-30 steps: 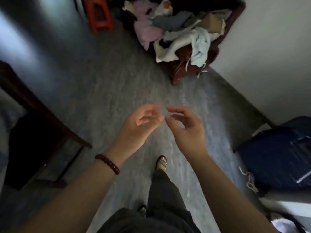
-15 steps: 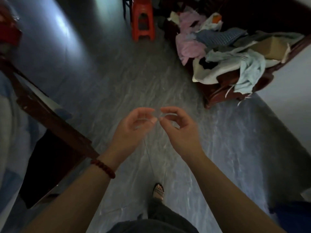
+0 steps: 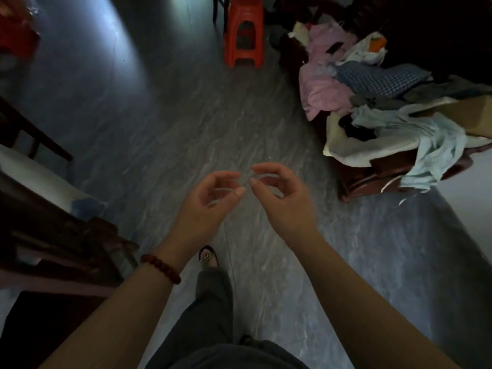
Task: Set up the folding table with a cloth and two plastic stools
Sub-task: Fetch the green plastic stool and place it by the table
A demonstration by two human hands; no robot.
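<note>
Left hand: the left hand (image 3: 202, 206) was held out in front of the body above the floor (image 3: 159, 129), palm turned inward, fingers curled with the thumb tip close under them. I could not tell whether they pinched anything.
Right hand: the right hand (image 3: 282, 201) was just beside the left at the same height, forefinger arched over the thumb with a small gap between the tips. Whether anything sat between them could not be told.
Between the hands: the fingertips of the two hands were near each other but apart.
Thin strand: a faint thin strand (image 3: 231, 262) ran down from behind the left hand towards the leg. Its upper end was hidden.
Bracelet: a bracelet of dark red beads (image 3: 161, 265) circled the left wrist.
Plastic stool: an orange-red plastic stool (image 3: 243, 30) stood upright on the floor at the far end of the view, well apart from both hands and near the heap of clothes.
Heap of clothes: pink, checked blue, pale blue and cream clothes (image 3: 386, 102) were piled on a dark red wooden seat (image 3: 372, 174) to the right, some pieces hanging over its edge.
Left side: dark wooden furniture (image 3: 66, 235) stood along the left edge. A blurred red thing (image 3: 16, 35) showed in the top corner.
Person: one dark trouser leg (image 3: 213, 302) and a foot in a patterned sandal (image 3: 207, 258) were on the grey marbled floor below the hands.
Wall: a pale wall (image 3: 468, 187) met the floor at the right.
</note>
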